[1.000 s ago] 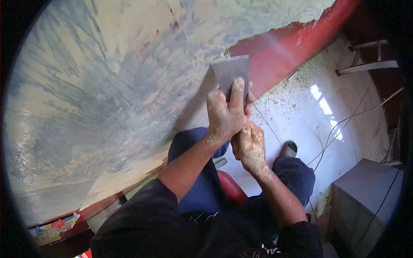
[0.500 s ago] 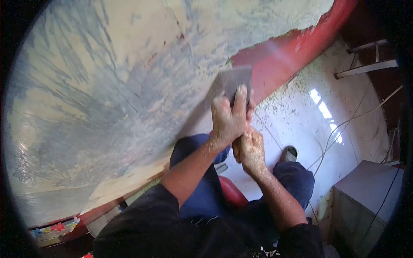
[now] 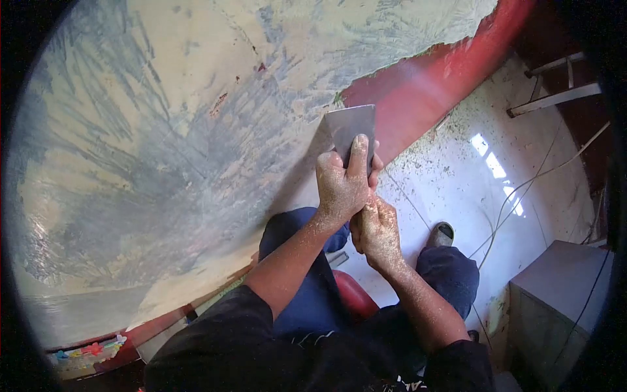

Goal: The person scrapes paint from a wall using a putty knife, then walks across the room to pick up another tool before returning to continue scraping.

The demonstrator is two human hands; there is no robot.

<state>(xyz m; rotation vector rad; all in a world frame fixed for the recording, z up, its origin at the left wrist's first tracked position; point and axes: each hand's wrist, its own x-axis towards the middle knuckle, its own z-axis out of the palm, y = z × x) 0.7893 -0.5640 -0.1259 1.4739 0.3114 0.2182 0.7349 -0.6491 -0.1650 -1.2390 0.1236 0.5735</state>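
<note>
A wide metal scraper (image 3: 351,127) lies with its blade flat on a large scraped panel (image 3: 163,150), at the border of the remaining red paint (image 3: 424,85). My left hand (image 3: 341,184) grips the scraper high up, its forefinger pressed along the blade. My right hand (image 3: 377,230) is closed around the handle just below the left hand. Both hands and forearms are dusted with fine scrapings. The handle itself is hidden inside the two fists.
I sit on a red stool (image 3: 353,294) with blue trousers and a sandalled foot (image 3: 441,232) on a white floor (image 3: 457,176) strewn with paint flakes. Cables (image 3: 522,189) run across the floor. A grey box (image 3: 562,300) stands at right.
The scraper and both hands slid down the panel a little, then back up toward the red paint edge. The grip has not changed.
</note>
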